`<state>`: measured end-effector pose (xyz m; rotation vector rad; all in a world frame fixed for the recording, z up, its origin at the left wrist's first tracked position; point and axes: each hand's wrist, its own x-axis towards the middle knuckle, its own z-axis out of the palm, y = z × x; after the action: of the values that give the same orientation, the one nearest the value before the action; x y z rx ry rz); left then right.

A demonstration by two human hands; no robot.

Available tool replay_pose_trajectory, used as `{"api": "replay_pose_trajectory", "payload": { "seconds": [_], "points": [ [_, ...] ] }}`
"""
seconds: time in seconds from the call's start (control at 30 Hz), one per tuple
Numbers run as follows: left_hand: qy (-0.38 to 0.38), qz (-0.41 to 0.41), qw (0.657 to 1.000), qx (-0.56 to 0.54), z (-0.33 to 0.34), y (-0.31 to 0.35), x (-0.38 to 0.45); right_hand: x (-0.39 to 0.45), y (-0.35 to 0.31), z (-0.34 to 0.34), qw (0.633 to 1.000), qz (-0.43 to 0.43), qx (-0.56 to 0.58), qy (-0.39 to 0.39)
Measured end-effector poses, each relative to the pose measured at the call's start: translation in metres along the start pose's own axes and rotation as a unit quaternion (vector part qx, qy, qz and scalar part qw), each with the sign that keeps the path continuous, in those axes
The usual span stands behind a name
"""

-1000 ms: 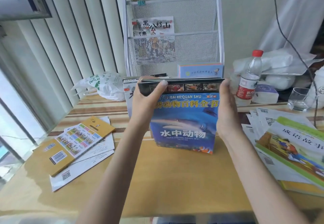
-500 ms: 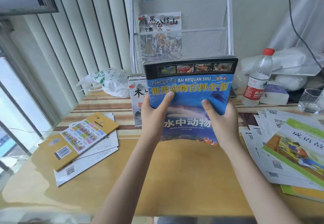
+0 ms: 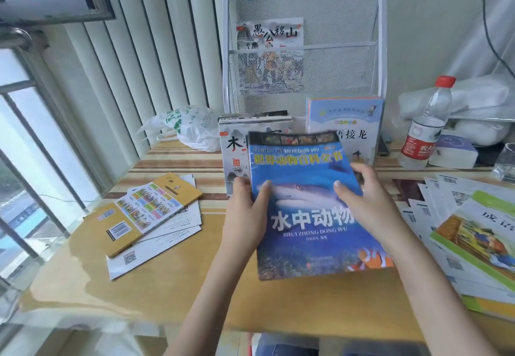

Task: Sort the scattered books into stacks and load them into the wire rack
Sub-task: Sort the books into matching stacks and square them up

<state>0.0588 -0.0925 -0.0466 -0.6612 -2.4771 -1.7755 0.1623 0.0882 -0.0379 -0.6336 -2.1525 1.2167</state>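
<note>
— What are the hands doing?

— Both clasp a glossy blue book with a shark on its cover (image 3: 312, 205), tilted above the yellow wooden table (image 3: 172, 280). The left hand (image 3: 245, 213) grips its left edge, thumb on the cover; the right hand (image 3: 367, 202) grips its right edge.

— And the rack?

— The white wire mesh rack (image 3: 303, 49) stands upright at the table's back, one illustrated book (image 3: 269, 54) in a pocket. Two upright book stacks (image 3: 345, 124) stand at its foot. Loose books lie left (image 3: 145, 213) and right (image 3: 473, 233).
</note>
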Motion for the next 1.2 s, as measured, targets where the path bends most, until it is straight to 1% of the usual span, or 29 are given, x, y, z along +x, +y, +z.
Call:
{"api": "replay_pose_trajectory", "payload": {
  "seconds": [0.07,0.1,0.17,0.2,0.27,0.33,0.37,0.4,0.47,0.53,0.6,0.67,0.7,0.73,0.77,0.87,0.9,0.97,1.03,1.07,1.13,1.2],
  "points": [
    [-0.064,-0.051,0.996,0.023,-0.004,-0.008,-0.002,-0.014,0.008,0.0,0.997,0.033,-0.064,-0.042],
    [-0.091,-0.071,0.992,0.051,-0.004,-0.012,-0.004,-0.02,0.013,0.003,0.992,0.054,-0.094,-0.066],
    [-0.13,-0.07,0.976,0.16,0.001,-0.024,-0.007,-0.03,0.024,0.01,0.974,0.104,-0.156,-0.127],
    [-0.143,-0.053,0.959,0.237,0.003,-0.029,-0.009,-0.034,0.029,0.014,0.96,0.124,-0.199,-0.15],
    [-0.157,-0.009,0.91,0.383,0.005,-0.035,-0.009,-0.036,0.035,0.015,0.939,0.14,-0.277,-0.146],
    [-0.171,0.013,0.868,0.467,0.006,-0.038,-0.005,-0.034,0.035,0.011,0.927,0.127,-0.33,-0.122],
    [-0.178,0.011,0.858,0.481,0.007,-0.038,-0.003,-0.033,0.032,0.009,0.919,0.117,-0.358,-0.113],
    [-0.182,0.004,0.858,0.481,0.008,-0.039,-0.002,-0.032,0.028,0.008,0.912,0.103,-0.383,-0.102],
    [-0.161,-0.001,0.871,0.464,0.007,-0.039,-0.001,-0.031,0.017,0.01,0.907,0.066,-0.406,-0.085],
    [-0.083,0.028,0.893,0.442,-0.001,-0.041,0.001,-0.032,0.001,0.021,0.921,0.011,-0.383,-0.069],
    [0.025,0.058,0.91,0.409,-0.017,-0.046,0.009,-0.03,-0.017,0.041,0.938,-0.048,-0.338,-0.065],
    [0.11,0.066,0.906,0.403,-0.045,-0.054,0.025,-0.025,-0.035,0.071,0.958,-0.087,-0.257,-0.096],
    [0.128,0.058,0.9,0.412,-0.062,-0.06,0.035,-0.022,-0.043,0.088,0.965,-0.1,-0.213,-0.12],
    [0.126,0.045,0.895,0.427,-0.08,-0.068,0.044,-0.018,-0.052,0.107,0.967,-0.111,-0.176,-0.145],
    [0.103,0.02,0.889,0.445,-0.096,-0.081,0.053,-0.014,-0.06,0.124,0.967,-0.116,-0.148,-0.171],
    [-0.01,-0.095,0.872,0.48,-0.133,-0.114,0.065,-0.007,-0.071,0.171,0.962,-0.095,-0.091,-0.238],
    [-0.025,-0.11,0.869,0.483,-0.139,-0.123,0.066,-0.006,-0.07,0.182,0.962,-0.081,-0.075,-0.25],
    [-0.024,-0.095,0.863,0.496,-0.146,-0.134,0.069,-0.008,-0.062,0.198,0.964,-0.058,-0.048,-0.256],
    [-0.006,-0.066,0.851,0.521,-0.146,-0.135,0.073,-0.009,-0.053,0.204,0.968,-0.035,-0.031,-0.246],
    [0.018,-0.044,0.848,0.527,-0.146,-0.132,0.075,-0.008,-0.049,0.206,0.971,-0.014,-0.018,-0.238],
    [0.089,0.002,0.852,0.516,-0.147,-0.125,0.077,-0.007,-0.043,0.206,0.975,0.023,0.014,-0.221],
    [0.179,0.04,0.845,0.503,-0.154,-0.114,0.077,-0.005,-0.043,0.206,0.977,0.025,0.046,-0.208]
  ]
}}
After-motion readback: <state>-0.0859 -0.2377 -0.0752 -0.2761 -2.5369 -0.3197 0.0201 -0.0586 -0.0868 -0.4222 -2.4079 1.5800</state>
